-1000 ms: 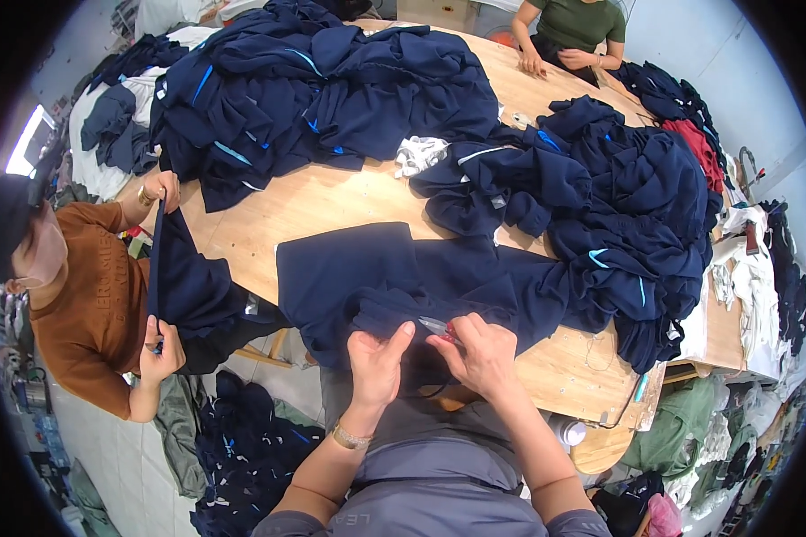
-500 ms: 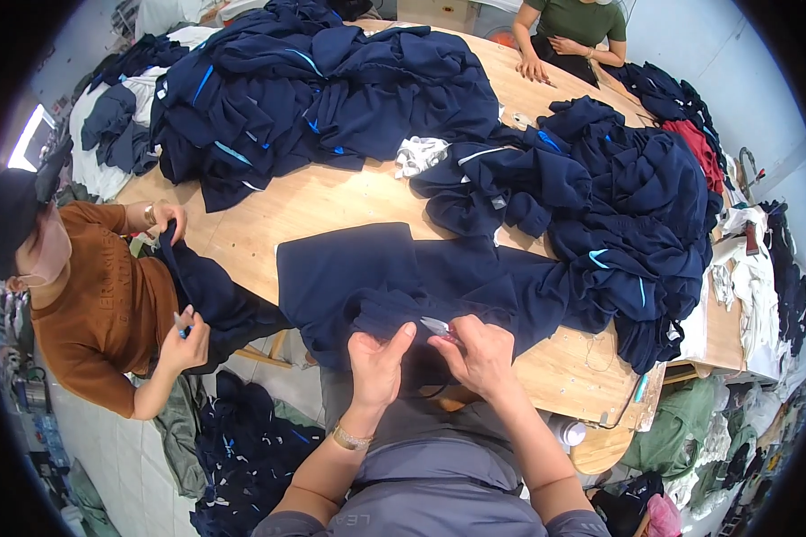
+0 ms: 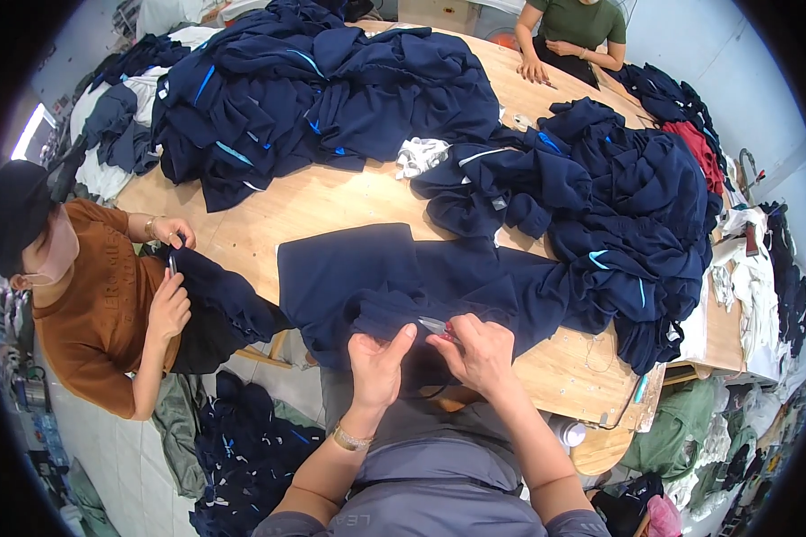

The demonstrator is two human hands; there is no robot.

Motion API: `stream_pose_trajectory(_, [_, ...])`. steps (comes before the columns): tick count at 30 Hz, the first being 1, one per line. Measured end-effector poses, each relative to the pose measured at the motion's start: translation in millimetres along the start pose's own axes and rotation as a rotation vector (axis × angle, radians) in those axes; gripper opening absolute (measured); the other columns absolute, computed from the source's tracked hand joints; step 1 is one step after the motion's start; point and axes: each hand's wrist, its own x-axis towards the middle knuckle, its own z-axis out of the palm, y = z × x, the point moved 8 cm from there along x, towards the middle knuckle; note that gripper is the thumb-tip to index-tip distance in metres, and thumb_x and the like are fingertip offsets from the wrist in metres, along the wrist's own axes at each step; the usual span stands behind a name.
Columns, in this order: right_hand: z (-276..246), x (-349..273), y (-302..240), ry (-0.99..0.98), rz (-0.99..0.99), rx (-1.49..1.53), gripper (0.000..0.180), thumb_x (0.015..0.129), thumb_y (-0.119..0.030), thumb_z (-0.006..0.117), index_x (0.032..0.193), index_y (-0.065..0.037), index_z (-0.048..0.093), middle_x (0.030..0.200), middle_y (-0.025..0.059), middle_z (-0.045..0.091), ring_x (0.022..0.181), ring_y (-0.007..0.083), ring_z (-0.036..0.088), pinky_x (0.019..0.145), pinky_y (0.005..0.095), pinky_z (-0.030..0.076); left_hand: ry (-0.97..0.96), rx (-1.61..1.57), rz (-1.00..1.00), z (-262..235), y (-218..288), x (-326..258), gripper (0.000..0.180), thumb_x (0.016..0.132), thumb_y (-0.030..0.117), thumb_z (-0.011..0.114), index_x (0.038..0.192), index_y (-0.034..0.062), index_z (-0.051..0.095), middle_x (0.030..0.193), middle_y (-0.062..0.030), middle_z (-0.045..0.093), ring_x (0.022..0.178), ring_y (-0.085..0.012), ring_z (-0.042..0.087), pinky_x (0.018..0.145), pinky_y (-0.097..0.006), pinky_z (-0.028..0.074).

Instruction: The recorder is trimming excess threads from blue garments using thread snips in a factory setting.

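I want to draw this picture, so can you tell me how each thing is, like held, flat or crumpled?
left hand: pinching navy garment
navy garment: partly flat, bunched at the left hand
right hand: closed around snips
snips: held, blades open or shut unclear
left navy pile: heaped, rumpled
right navy pile: heaped, rumpled
white cloth: crumpled
red cloth: bunched

- My one view looks down from my head, wide and round, straight edges bending toward its rim.
- My left hand (image 3: 376, 371) and right hand (image 3: 484, 356) show close, below centre.
- The surface (image 3: 304, 197) stretches ahead, farther off.
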Motion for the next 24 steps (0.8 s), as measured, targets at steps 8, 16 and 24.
stream_pose_trajectory(8, [1.2, 0.4, 1.7, 0.07, -0.027, 0.006, 0.031, 0.075, -0.033, 0.069, 0.067, -0.009, 0.052, 0.058, 0.0037, 0.05, 0.045, 0.0216, 0.049, 0.043, 0.0291, 0.037, -0.069, -0.057, -0.008, -4.3, -5.9, 0.9, 0.014, 0.082, -0.007, 0.059, 0.093, 0.0009, 0.058, 0.092, -0.0014, 0.058, 0.081, -0.0072, 0.053, 0.075, -0.023, 0.043])
stream_pose_trajectory(16, [22.9, -10.7, 49.1, 0.121, 0.523, 0.83, 0.026, 0.088, -0.025, 0.059, 0.077, -0.004, 0.049, 0.059, -0.0047, 0.037, 0.052, 0.0058, 0.032, 0.048, 0.0221, 0.029, -0.032, -0.091, -0.124, -5.0, -11.8, 2.7, 0.014, 0.087, 0.001, 0.052, 0.1, -0.0037, 0.057, 0.1, -0.0105, 0.062, 0.093, -0.0186, 0.06, 0.084, -0.035, 0.051])
stream_pose_trajectory(24, [37.5, 9.7, 28.4, -0.075, 0.607, 1.167, 0.014, 0.083, -0.009, 0.065, 0.094, -0.002, 0.06, 0.067, -0.0061, 0.047, 0.056, 0.0012, 0.04, 0.051, 0.015, 0.031, -0.069, -0.102, -0.221, 3.7, -11.8, 0.2, 0.02, 0.09, 0.005, 0.05, 0.11, 0.0011, 0.053, 0.107, -0.0089, 0.058, 0.097, -0.0174, 0.058, 0.082, -0.038, 0.052])
